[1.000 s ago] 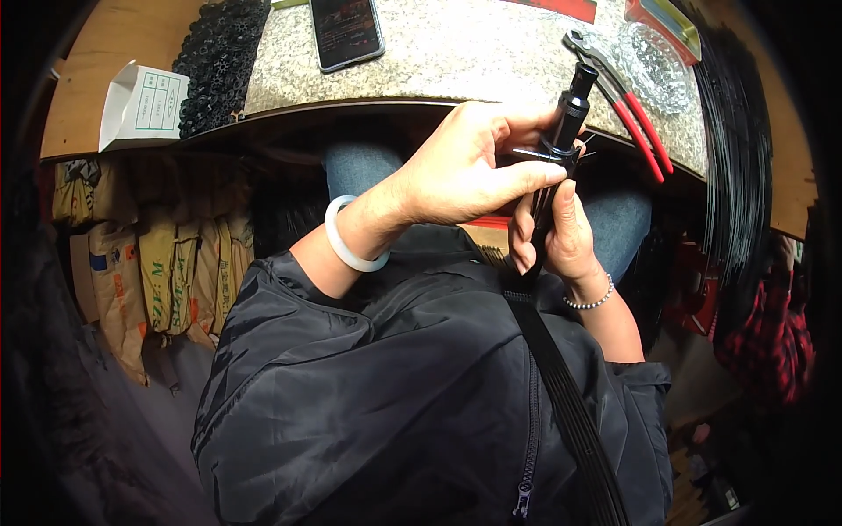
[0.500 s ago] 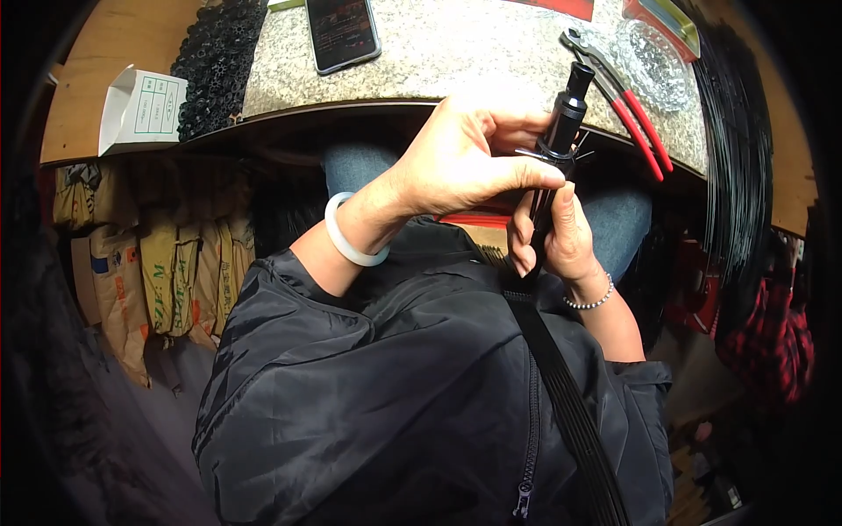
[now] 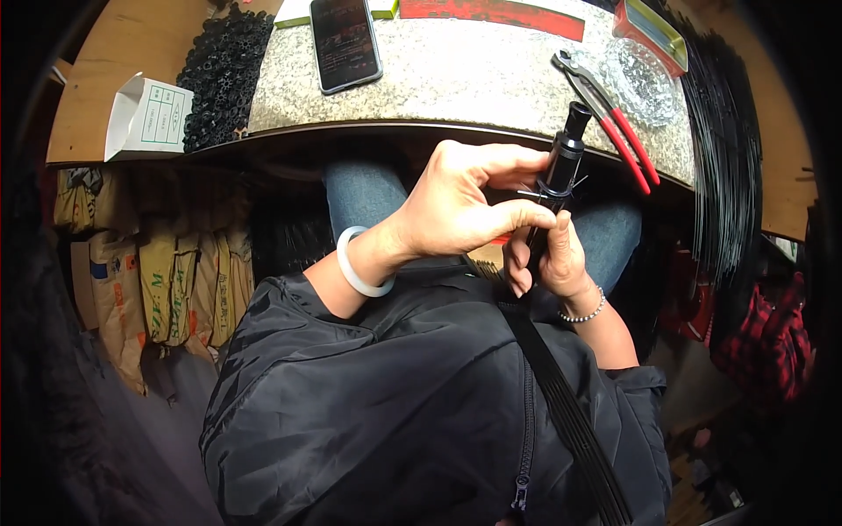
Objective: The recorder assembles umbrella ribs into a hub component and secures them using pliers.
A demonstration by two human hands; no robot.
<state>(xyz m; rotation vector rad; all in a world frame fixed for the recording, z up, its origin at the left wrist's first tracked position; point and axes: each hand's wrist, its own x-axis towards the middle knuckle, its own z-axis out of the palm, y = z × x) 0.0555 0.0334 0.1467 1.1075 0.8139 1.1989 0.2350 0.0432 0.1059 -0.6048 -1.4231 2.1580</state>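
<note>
What looks like a black umbrella frame (image 3: pixel 567 156) stands upright in front of me, its stepped round end at the top. Several thin wires poke out sideways around its collar. My left hand (image 3: pixel 447 203) is closed on it from the left, thumb low near the collar and fingers partly behind the tube. Lower down, my right hand (image 3: pixel 563 257) grips it, fingers curled and thumb tip close to the left thumb. A bundle of long black rods (image 3: pixel 566 408) runs from below the hands down over my dark jacket. The hands hide where rods and tube meet.
Red-handled pliers (image 3: pixel 611 121) lie on the speckled tabletop (image 3: pixel 465 74), handles past its near edge. Beside them are a clear glass dish (image 3: pixel 645 81) and long dark wires (image 3: pixel 724 167). Leftward are a phone (image 3: pixel 346 44), small black parts (image 3: pixel 224 74) and a white box (image 3: pixel 149 117).
The tabletop and its things sit slightly differently in view, as the head has shifted. Both hands and the umbrella frame appear a little lower in the picture; the grip looks the same.
</note>
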